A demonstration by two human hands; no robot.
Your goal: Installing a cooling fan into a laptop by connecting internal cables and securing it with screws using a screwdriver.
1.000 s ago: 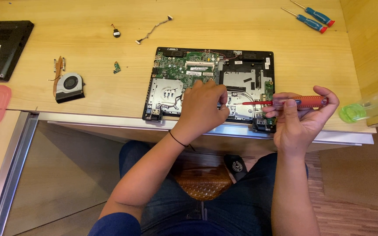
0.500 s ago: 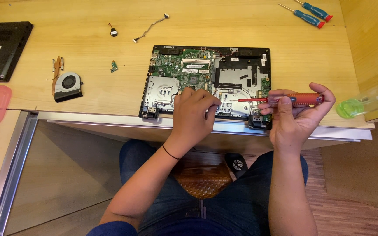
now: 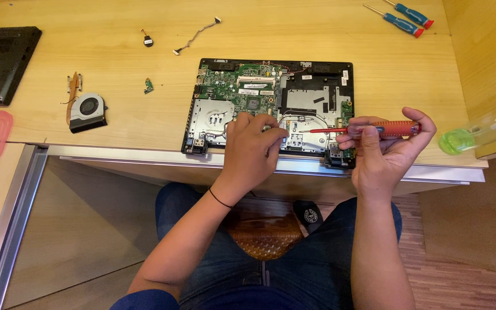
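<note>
While right hand (image 3: 383, 152) grips the red screwdriver (image 3: 368, 128), left hand (image 3: 254, 150), fingers curled, has shifted slightly across the opened laptop (image 3: 271, 109); work continues.

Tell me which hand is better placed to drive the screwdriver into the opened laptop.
Right. The right hand grips the red screwdriver, its tip lying over the opened laptop. The left hand holds no tool; it rests on the board, likely steadying it.
</note>
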